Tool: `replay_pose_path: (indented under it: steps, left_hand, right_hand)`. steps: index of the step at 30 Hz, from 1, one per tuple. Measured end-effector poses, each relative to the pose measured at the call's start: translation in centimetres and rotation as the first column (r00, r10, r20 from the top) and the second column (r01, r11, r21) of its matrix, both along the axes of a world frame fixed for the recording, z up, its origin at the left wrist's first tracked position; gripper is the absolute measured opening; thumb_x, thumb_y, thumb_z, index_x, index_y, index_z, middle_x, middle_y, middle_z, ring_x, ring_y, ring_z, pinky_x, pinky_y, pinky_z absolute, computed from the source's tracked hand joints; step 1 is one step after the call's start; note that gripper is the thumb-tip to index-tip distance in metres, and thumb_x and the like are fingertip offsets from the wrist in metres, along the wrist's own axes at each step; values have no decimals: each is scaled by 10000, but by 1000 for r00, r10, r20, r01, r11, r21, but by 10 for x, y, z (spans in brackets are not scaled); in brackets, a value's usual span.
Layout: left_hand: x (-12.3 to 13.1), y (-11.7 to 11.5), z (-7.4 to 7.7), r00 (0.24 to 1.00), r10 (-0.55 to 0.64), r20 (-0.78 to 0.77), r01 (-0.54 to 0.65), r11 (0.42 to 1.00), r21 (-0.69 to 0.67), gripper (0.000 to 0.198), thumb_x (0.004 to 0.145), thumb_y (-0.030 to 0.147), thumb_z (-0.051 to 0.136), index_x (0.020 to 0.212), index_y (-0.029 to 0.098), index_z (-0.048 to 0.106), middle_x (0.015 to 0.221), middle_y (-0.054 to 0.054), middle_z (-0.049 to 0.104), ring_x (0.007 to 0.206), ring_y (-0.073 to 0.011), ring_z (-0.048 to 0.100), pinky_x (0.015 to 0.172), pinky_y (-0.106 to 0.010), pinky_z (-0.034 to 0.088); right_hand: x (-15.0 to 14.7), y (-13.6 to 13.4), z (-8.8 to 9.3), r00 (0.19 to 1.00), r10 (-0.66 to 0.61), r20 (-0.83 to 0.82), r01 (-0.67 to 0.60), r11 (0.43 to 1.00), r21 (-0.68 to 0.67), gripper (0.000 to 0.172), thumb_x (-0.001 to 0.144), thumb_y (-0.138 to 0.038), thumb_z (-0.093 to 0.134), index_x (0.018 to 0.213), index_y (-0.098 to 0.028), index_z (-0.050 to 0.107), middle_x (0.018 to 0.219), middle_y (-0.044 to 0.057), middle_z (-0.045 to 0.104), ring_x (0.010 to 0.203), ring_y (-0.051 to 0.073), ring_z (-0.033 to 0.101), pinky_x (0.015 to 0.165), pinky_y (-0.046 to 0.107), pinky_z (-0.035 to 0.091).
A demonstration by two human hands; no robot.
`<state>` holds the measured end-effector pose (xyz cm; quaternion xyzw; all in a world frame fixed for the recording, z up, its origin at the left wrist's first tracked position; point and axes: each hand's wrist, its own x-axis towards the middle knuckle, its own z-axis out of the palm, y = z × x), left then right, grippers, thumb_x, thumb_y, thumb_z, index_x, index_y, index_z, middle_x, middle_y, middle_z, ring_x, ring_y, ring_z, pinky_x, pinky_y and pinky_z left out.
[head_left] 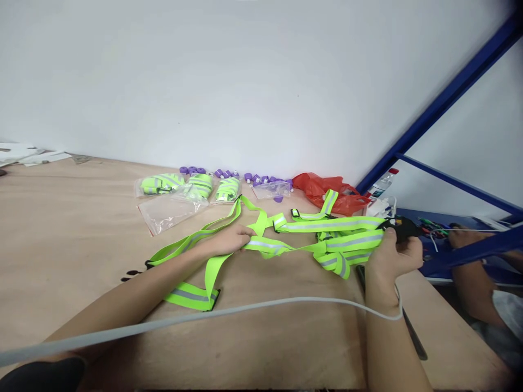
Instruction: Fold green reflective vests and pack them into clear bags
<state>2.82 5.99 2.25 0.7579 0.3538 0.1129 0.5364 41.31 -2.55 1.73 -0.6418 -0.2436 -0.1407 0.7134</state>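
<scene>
A fluorescent yellow-green reflective strap harness (286,246) with grey stripes and black buckles lies spread across the wooden table. My left hand (233,239) is closed on one of its straps near the middle, pinching it between thumb and fingers. At the right end, my right hand (393,256) is closed round the gathered strap ends, its thumb against them. A black piece (403,228) with a small printed mark shows just beyond that hand; how it joins the straps is hidden. One black-buckled loop (190,295) lies below my left forearm.
Bagged folded straps (161,184), an empty clear bag (174,211), purple pieces (263,179) and a red plastic bag (322,190) line the wall. A white cable (261,306) crosses in front, reaching my right wrist. Beyond the blue frame (441,109) are another person's arms (474,283).
</scene>
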Motion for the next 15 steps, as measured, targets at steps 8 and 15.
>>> replay_pose_path:
  steps: [8, 15]
  left_hand:
    - [-2, -7, 21, 937, -339, -86, 337, 941, -34, 269, 866, 369, 562, 668, 200, 632, 612, 21, 586, 589, -145, 521, 568, -249, 368]
    - [-4, -14, 31, 886, -406, -226, 382, 913, -144, 611, 978, 635, 397, 718, 183, 716, 629, -50, 689, 517, -153, 532, 548, -266, 413]
  right_hand:
    - [-5, 2, -3, 1000, 4, -8, -2, 986, 166, 253, 620, -374, 687, 787, -211, 590, 782, 8, 622, 827, 264, 670, 907, 471, 546]
    - [-9, 7, -6, 981, 163, -103, -134, 961, 241, 234, 634, -399, 676, 698, -254, 503, 720, -35, 604, 666, 210, 640, 798, 479, 604]
